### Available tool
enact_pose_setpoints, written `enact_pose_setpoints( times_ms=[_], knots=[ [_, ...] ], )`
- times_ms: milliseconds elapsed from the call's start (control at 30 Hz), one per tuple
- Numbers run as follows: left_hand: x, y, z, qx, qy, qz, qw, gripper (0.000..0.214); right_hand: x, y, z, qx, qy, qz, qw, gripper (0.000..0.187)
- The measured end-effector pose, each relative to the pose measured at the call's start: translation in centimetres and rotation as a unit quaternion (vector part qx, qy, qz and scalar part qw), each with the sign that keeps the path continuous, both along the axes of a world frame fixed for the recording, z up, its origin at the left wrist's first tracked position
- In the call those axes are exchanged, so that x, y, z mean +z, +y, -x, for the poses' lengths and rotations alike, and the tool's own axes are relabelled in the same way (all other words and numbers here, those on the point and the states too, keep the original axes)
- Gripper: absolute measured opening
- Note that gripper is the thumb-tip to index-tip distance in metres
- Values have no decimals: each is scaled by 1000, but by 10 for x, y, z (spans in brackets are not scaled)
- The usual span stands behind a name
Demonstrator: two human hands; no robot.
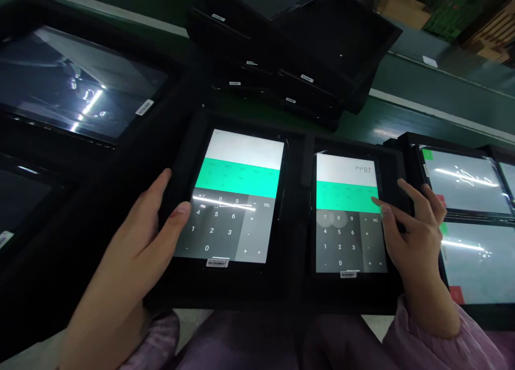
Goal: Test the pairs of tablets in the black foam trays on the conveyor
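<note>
Two lit tablets lie side by side in black trays, both showing a calculator keypad under a green band. My left hand lies on the left edge of the left tablet, fingers stretched, thumb tip resting on the screen's left margin. My right hand hovers at the right edge of the right tablet, fingers spread, one fingertip at the green band near the DEL key. That screen shows digits ending in 87. Neither hand holds anything.
A stack of black tablets or trays sits behind. A dark-screened tablet lies at the far left. Two bright white-screened tablets lie to the right. The green bench runs behind, with cardboard boxes beyond.
</note>
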State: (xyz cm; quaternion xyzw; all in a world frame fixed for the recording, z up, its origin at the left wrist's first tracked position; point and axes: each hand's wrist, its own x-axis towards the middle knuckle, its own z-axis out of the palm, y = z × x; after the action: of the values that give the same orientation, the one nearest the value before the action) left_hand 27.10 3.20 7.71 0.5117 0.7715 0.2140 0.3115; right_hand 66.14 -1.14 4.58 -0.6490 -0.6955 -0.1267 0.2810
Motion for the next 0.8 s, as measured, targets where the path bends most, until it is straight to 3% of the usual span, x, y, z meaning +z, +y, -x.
enact_pose_setpoints(
  times_ms=[200, 367, 533, 700, 800],
  knots=[
    [-4, 0, 7, -24, 14, -11, 1000, 83, 3, 0, 7, 41, -3, 28, 999, 24],
    [-1, -3, 4, -12, -9, -17, 1000, 80, 1, 0, 4, 5, 2, -5, 1000, 23],
    [-6, 1, 8, -44, -8, -19, 999, 89, 2, 1, 5, 54, -16, 27, 998, 26],
    [-8, -1, 11, -90, -21, -48, 995, 88, 20, 2, 19, 26, 43, 14, 999, 30],
    [-8, -3, 13, -116, -30, -54, 991, 87, 36, 9, 48, 79, 42, 31, 996, 31]
  ],
)
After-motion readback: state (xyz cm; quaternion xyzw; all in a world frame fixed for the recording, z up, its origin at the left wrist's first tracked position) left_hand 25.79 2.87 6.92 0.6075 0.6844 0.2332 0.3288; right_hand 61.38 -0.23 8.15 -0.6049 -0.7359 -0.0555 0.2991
